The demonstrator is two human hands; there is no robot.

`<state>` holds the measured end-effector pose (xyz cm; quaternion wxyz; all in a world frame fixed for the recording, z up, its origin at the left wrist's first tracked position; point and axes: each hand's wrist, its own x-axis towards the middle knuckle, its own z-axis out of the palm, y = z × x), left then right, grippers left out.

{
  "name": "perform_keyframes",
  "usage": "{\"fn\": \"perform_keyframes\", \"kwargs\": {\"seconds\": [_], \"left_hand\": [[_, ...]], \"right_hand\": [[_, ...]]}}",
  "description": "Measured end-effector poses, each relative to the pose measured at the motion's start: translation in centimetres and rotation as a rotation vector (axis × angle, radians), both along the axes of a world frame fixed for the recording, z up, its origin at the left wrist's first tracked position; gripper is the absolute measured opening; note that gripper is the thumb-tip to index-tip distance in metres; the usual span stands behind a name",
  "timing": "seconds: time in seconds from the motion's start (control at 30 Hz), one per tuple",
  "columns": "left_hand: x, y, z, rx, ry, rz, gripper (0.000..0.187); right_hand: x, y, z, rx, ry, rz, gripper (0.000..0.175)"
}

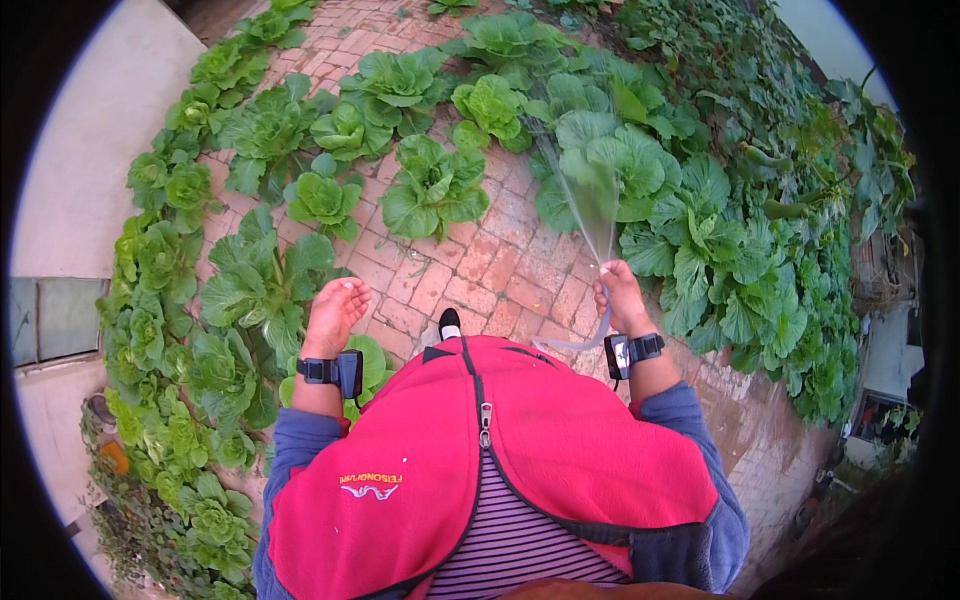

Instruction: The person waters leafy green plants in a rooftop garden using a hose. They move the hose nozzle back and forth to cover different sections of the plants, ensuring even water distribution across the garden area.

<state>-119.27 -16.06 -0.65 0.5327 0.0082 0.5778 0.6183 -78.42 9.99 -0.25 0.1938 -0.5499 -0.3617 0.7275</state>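
Note:
My right hand (621,292) grips a clear plastic hose (604,327) near its end, thumb up at the mouth. A thin fan of water (596,199) sprays from it, away from me, over the broad leaves of a Chinese cabbage (626,161). The hose curves down below the hand and passes behind my red jacket (600,427). My left hand (337,311) hangs in the air with loosely curled fingers and holds nothing. Beside it grows a large leafy cabbage (266,274). Each wrist wears a dark strapped device.
Brick paving (487,277) runs between the plants, with damp patches. Smaller cabbages (435,187) stand in the middle. Leafy rows line the left beside a pale wall (97,150). Climbing vines with long green gourds (787,208) crowd the right. One dark shoe (449,319) shows below me.

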Motion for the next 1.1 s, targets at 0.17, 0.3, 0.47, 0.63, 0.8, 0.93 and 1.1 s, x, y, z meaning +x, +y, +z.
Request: {"fn": "perform_keyframes", "kwargs": {"seconds": [0.17,0.3,0.47,0.63,0.8,0.93,1.1], "left_hand": [[-0.1,0.1,-0.3,-0.006,0.007,-0.014,0.017],[-0.2,0.0,-0.4,-0.002,0.001,-0.016,0.016],[-0.1,0.0,-0.4,-0.002,0.0,-0.012,0.016],[-0.1,0.0,-0.2,-0.008,-0.003,-0.005,0.016],[-0.1,-0.1,-0.3,-0.014,-0.001,0.003,0.016],[-0.1,-0.2,-0.4,-0.028,0.004,0.016,0.014],[-0.2,-0.1,-0.4,-0.003,-0.007,0.009,0.014]], "right_hand": [[-0.8,0.3,0.5,0.025,0.016,-0.026,0.008],[-1.1,0.4,0.6,0.017,0.014,-0.027,0.008],[-1.2,0.5,0.4,0.015,0.026,-0.016,0.008],[-1.4,0.5,0.2,-0.012,0.04,-0.036,0.007],[-1.5,0.6,0.1,0.012,0.051,-0.037,0.007],[-1.4,0.5,-0.1,0.009,0.034,-0.03,0.005],[-1.3,0.5,0.0,0.04,0.024,-0.018,0.004]]}}
